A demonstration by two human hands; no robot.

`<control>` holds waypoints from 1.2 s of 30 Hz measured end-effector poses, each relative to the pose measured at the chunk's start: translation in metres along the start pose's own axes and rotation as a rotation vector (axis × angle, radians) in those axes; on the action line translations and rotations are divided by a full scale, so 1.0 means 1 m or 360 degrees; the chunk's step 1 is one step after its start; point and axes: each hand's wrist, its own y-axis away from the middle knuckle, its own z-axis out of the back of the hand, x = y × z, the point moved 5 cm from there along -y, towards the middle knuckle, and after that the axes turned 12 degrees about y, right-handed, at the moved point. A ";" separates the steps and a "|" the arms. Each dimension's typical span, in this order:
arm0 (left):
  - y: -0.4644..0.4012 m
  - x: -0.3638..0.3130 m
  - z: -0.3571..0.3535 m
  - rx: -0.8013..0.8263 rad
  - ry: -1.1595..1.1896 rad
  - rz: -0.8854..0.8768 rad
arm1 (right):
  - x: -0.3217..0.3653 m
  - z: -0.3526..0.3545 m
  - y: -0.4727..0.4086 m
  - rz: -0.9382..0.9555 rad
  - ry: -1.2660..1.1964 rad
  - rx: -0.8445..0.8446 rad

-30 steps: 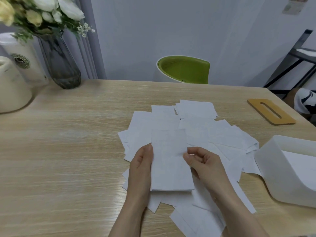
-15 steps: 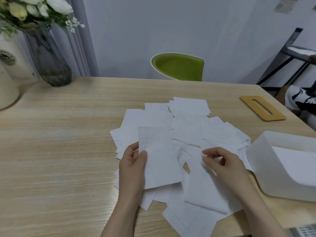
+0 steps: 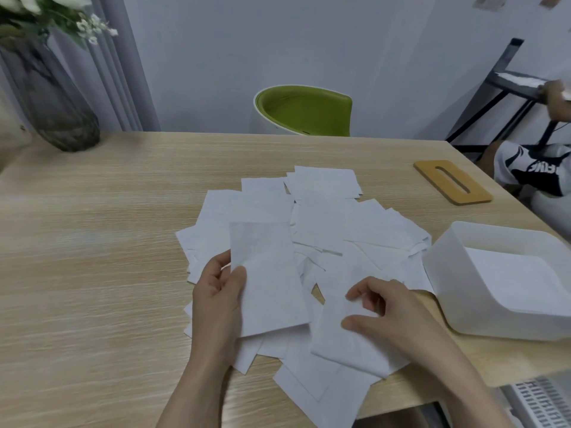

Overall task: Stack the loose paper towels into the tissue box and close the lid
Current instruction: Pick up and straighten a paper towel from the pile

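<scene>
The towels (image 3: pixel 312 223) are thin white rectangles, scattered and overlapping in a loose heap at the middle of the desk (image 3: pixel 92 273). The box (image 3: pixel 482 291) is white plastic, open-topped, at the right edge of the heap, with a flat white layer inside. Its lid (image 3: pixel 452 181), tan wood with a long slot, lies flat well apart at the far right. The desk is pale wood grain; a dark glass vase (image 3: pixel 52 100) with white flowers stands at the far left, a green chair (image 3: pixel 304 111) behind, against a grey wall. The left hand (image 3: pixel 219 301) pinches one towel (image 3: pixel 267 279) by its left edge, thumb on top, raised over the heap. The right hand (image 3: pixel 386 316) has fingers curled, pinching another sheet (image 3: pixel 349 347) on the pile
</scene>
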 end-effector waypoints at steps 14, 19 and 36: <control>-0.002 0.002 0.000 0.0015 0.0016 -0.0007 | -0.024 0.018 -0.005 -0.0339 -0.1191 -0.0584; -0.002 0.002 0.001 0.0016 -0.0006 0.0000 | -0.022 0.019 -0.001 -0.0392 -0.1753 -0.0569; 0.000 0.000 0.001 0.0017 0.0003 0.0041 | 0.015 0.036 0.017 0.0619 0.0344 -0.1436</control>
